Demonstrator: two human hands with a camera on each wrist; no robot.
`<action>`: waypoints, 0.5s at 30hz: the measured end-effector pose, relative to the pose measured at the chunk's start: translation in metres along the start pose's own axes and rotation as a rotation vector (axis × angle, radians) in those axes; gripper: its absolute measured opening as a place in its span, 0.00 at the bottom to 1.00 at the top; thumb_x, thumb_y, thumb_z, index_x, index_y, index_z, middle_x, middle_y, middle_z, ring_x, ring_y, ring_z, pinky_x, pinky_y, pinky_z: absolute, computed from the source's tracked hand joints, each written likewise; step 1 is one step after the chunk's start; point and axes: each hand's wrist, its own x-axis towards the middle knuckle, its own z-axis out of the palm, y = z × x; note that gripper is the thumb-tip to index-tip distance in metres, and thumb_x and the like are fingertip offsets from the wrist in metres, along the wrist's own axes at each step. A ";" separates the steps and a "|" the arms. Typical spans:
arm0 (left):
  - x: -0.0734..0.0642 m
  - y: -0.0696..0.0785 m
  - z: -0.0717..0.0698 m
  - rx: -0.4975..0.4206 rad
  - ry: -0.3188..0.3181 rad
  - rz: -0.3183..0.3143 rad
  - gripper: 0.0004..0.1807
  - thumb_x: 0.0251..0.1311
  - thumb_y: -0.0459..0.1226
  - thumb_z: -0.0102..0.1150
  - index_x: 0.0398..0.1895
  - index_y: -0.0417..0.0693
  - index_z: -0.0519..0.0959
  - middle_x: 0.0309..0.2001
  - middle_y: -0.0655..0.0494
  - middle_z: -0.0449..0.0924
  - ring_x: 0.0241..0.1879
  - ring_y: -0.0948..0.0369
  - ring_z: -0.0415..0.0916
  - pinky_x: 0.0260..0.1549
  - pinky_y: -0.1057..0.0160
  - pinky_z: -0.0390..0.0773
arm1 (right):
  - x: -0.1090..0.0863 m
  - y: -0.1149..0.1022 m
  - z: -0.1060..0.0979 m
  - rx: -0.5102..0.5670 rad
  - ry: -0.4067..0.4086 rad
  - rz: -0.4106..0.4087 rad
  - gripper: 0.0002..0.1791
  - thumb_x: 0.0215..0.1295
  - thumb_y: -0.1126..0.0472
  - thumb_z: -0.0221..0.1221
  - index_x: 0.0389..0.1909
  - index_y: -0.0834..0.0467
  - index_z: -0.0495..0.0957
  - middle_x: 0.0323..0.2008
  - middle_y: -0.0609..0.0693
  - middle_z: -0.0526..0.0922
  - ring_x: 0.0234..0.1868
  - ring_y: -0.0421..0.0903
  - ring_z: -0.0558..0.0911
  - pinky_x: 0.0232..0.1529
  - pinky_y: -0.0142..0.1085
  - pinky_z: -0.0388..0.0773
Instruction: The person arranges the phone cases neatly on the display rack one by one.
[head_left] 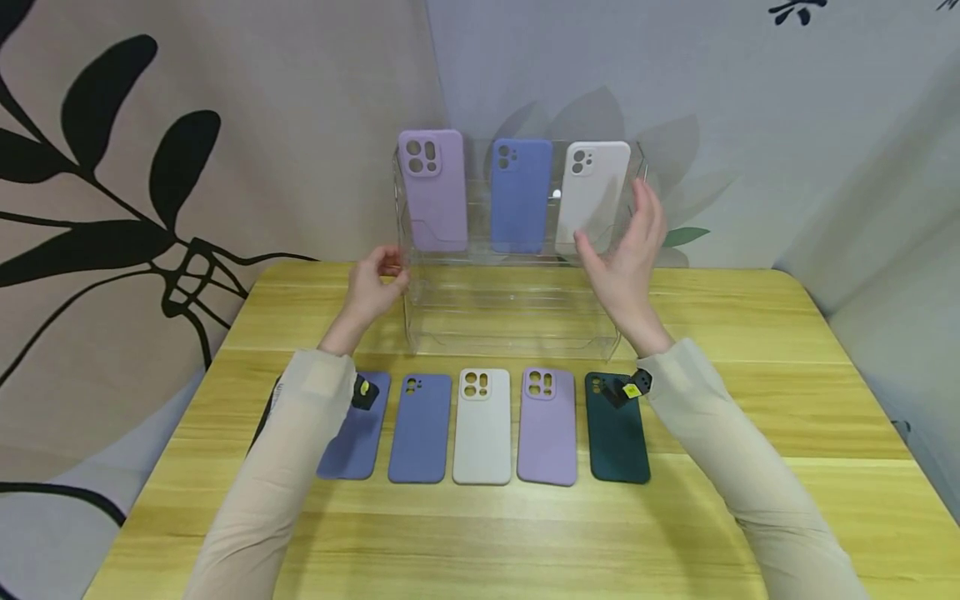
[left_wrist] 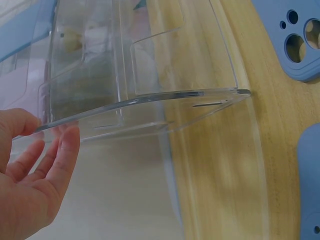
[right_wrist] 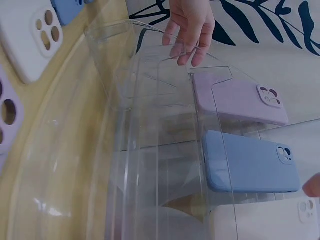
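Note:
A clear stepped display rack (head_left: 517, 342) stands at the back of the table. On its upper tier lean a purple phone case (head_left: 448, 196), a blue phone case (head_left: 521, 200) and a white phone case (head_left: 596, 179). My left hand (head_left: 372, 287) pinches the rack's left side edge between thumb and fingers, as the left wrist view shows. In front of the white case, at the rack's right end, my right hand (head_left: 630, 258) is spread with thumb and fingers apart. Its thumb overlaps the white case's lower part in the head view.
In front of the rack lies a row of phone cases: a blue one partly under my left sleeve (head_left: 360, 442), another blue one (head_left: 418, 442), a white one (head_left: 482, 442), a purple one (head_left: 547, 442) and a dark green one (head_left: 618, 442). A patterned curtain (head_left: 315, 125) hangs behind.

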 end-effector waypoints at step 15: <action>0.001 0.000 0.000 -0.001 -0.007 0.005 0.17 0.57 0.24 0.53 0.51 0.27 0.71 0.46 0.34 0.76 0.43 0.45 0.75 0.40 0.65 0.76 | -0.040 0.009 -0.027 0.003 -0.091 0.002 0.42 0.54 0.64 0.65 0.66 0.69 0.53 0.64 0.64 0.56 0.67 0.52 0.54 0.68 0.44 0.49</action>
